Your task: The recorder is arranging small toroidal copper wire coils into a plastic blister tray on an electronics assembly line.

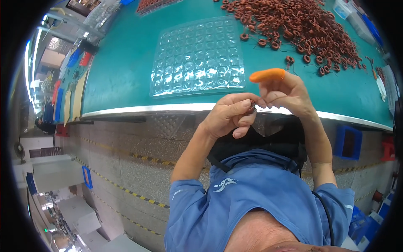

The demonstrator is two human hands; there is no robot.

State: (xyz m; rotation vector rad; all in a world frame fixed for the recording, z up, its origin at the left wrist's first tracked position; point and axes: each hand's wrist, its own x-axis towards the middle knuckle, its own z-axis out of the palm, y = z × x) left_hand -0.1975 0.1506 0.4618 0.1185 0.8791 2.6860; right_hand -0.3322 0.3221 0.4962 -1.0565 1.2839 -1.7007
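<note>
My left hand [231, 112] is closed on a small copper-wound ring coil [252, 106], held between thumb and fingers just in front of the table edge. Beside it, my right hand [289, 94] pinches with thumb and fingertip close against the coil. What sits in that pinch is too small to make out. An orange finger cot [267, 75] covers the right index finger, which points out to the left. Beyond my hands lies a clear plastic tray [156, 80] with rows of round pockets.
A large heap of copper ring coils [298, 31] with wire leads spreads over the green table [117, 67] at the far right. One loose coil [289, 60] lies near my right hand. Another coil-filled tray [153, 6] stands at the back. Below the metal table edge [138, 110] is a blue crate [349, 143].
</note>
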